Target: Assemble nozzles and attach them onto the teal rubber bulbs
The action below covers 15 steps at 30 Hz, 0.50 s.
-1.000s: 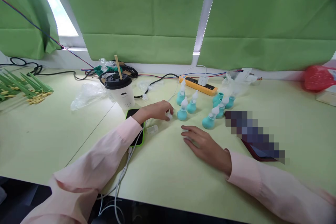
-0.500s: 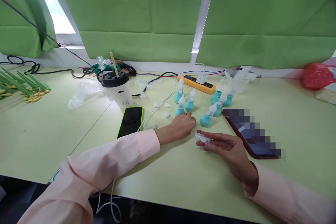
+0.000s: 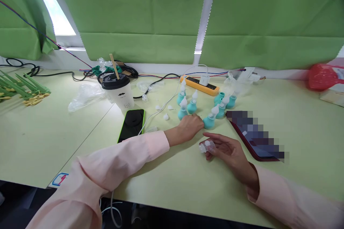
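My left hand is closed, back upward, low over the table among the teal squeeze bulbs. Its fingertips are hidden and come up against the nearest bulb, which carries a white nozzle; I cannot tell whether they pinch anything. My right hand holds a small clear plastic piece between thumb and fingers, index finger stretched out above it. Behind my left hand stand several more teal bulbs with white nozzles. Loose white tips lie to the left.
A phone with a green edge lies left, beside a lidded paper cup with a straw. At right is a dark red-edged phone. A yellow power strip and cables run along the back. Green plastic strips are piled far left.
My left hand has shifted right, up to the nearest bulb. In my right hand the clear piece sits lower and is turned, with the index finger lifted off it. The view has moved slightly.
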Available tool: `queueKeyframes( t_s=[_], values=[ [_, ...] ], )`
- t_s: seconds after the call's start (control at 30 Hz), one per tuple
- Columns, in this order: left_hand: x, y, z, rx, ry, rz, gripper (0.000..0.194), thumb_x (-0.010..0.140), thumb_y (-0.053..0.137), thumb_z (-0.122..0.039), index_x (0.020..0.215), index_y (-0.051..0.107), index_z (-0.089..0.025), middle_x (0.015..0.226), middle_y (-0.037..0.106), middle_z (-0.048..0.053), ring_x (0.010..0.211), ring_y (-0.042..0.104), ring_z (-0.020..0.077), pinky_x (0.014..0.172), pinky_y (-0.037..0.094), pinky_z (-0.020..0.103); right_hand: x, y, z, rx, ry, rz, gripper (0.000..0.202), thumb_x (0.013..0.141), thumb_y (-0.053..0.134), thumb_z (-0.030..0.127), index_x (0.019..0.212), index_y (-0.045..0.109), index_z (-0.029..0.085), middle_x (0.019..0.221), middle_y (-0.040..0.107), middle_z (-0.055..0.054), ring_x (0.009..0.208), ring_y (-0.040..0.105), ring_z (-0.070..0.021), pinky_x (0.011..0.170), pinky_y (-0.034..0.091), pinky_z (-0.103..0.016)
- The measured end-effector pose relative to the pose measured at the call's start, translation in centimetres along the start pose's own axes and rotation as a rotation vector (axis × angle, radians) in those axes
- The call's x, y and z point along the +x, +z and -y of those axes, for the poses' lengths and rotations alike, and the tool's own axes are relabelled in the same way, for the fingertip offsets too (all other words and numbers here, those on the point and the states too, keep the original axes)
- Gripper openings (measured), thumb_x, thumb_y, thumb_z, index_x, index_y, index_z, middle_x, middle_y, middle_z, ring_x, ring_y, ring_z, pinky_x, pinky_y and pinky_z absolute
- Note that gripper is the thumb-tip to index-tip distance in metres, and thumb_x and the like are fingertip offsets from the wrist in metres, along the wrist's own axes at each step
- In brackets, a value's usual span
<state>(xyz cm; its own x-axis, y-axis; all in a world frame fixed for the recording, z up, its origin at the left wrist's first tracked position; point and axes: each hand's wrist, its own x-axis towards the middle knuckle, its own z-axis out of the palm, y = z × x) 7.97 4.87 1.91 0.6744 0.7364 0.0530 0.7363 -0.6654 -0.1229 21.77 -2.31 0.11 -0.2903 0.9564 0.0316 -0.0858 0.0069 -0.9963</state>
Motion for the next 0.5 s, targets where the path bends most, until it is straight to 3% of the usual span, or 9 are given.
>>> queueKeyframes(
  t_s=[0.2,0.3,0.4,0.5],
  values=[
    [-3.6,-3.3,2.4,-0.054,0.055,0.024,0.019,0.071,0.044,-0.004,0.069,0.061,-0.011,0.064,0.061,0.008,0.057,0.058,0.0182,0.046,0.038,0.025,0.5,0.0,-0.2,-0.063,0.067,-0.022,0.018,0.061,0.069,0.024,0.075,0.065,0.014,0.078,0.064,-0.006,0.061,0.057,-0.0131,0.054,0.051,-0.025],
    [-5.2,-4.7,3.0,-0.308,0.175,-0.014,0.019,0.075,0.047,-0.012,0.085,0.063,-0.014,0.067,0.064,0.003,0.059,0.057,0.0122,0.053,0.041,0.020,0.9,0.1,-0.3,-0.071,0.109,-0.084,0.024,0.057,0.071,0.023,0.078,0.064,0.014,0.084,0.065,-0.008,0.065,0.058,-0.0143,0.055,0.051,-0.025],
    [-6.1,-4.3,2.2,-0.512,0.157,-0.100,0.024,0.078,0.051,-0.021,0.097,0.060,-0.011,0.067,0.063,0.002,0.055,0.055,0.0088,0.054,0.041,0.017,1.0,0.3,-0.4,-0.038,0.103,-0.089,0.029,0.053,0.073,0.020,0.078,0.058,0.017,0.075,0.066,-0.004,0.058,0.057,-0.0120,0.053,0.050,-0.024],
    [-6.5,-2.6,1.0,-0.576,0.190,-0.148,0.026,0.079,0.051,-0.025,0.100,0.059,-0.013,0.070,0.061,0.003,0.059,0.055,0.0089,0.055,0.041,0.017,0.8,0.4,-0.8,-0.053,0.087,-0.051,0.030,0.050,0.075,0.016,0.072,0.055,0.017,0.067,0.065,-0.001,0.057,0.057,-0.0113,0.053,0.049,-0.023]
  ],
)
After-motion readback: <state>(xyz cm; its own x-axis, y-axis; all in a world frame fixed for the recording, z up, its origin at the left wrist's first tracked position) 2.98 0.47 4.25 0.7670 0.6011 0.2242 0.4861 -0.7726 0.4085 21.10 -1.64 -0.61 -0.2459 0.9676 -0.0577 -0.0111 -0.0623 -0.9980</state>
